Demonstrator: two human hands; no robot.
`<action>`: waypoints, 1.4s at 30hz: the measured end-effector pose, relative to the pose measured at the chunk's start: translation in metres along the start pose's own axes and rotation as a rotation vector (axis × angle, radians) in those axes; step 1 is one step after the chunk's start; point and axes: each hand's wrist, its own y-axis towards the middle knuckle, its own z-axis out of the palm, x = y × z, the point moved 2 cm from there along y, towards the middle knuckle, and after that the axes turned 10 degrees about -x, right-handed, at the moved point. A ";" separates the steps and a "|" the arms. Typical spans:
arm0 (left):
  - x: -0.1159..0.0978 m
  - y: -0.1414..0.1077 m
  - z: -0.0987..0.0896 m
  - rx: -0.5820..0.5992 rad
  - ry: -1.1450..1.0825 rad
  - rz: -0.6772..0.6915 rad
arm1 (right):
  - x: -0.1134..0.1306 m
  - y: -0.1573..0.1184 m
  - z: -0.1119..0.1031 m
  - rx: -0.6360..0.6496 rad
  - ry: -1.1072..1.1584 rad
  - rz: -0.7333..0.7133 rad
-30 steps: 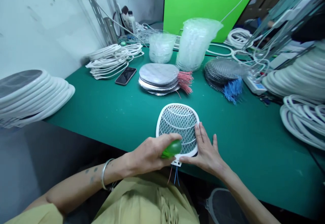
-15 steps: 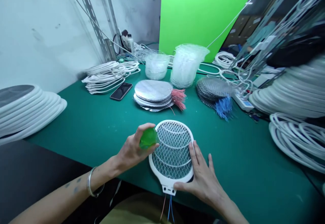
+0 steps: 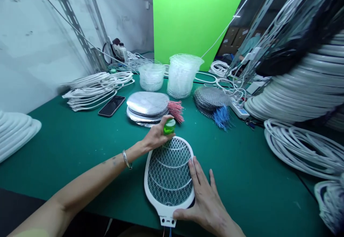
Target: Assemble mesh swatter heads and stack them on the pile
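Observation:
A white oval racket frame [image 3: 146, 179] with metal mesh lies on the green table near its front edge, its short neck toward me and red and blue wires hanging from it. My left hand [image 3: 158, 133] grips a small green round object [image 3: 169, 126] between thumb and fingers at the top left of the frame's rim. Along the right rim rests my right hand [image 3: 205, 197], fingers spread, with its thumb on the neck. Nothing is gripped in the right palm.
Behind lie silver mesh sheets [image 3: 147, 102] with red wires, dark mesh sheets [image 3: 211, 96] with blue wires, a phone [image 3: 112, 106] and two clear stacks. White frames [image 3: 91, 90] are piled at the left; more white rings [image 3: 301, 147] and a power strip [image 3: 239, 110] are at the right.
My left hand has moved up along the frame with the green object, from the left rim to the top. The view has shifted, and my right hand stays on the right rim.

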 end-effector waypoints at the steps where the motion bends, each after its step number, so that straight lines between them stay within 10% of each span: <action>1: -0.003 0.004 0.009 0.015 -0.017 0.018 | 0.001 0.000 -0.001 0.010 0.004 0.007; 13: -0.036 -0.008 0.086 0.230 -0.103 0.091 | 0.003 0.002 0.002 0.004 -0.015 -0.012; 19: -0.054 -0.029 0.047 0.075 -0.585 -0.240 | -0.014 0.004 -0.012 0.028 0.035 -0.135; 26: -0.091 -0.126 0.023 0.384 -0.328 0.155 | -0.032 0.005 -0.030 0.065 0.070 -0.260; 33: -0.091 -0.134 0.037 0.311 -0.270 0.091 | -0.029 0.006 -0.029 0.061 0.081 -0.236; 37: -0.094 -0.151 0.030 0.468 -0.213 0.126 | -0.032 0.007 -0.024 0.059 0.134 -0.183; 42: -0.032 -0.123 -0.059 -0.292 -0.133 -0.107 | -0.031 -0.002 -0.004 -0.198 0.179 0.009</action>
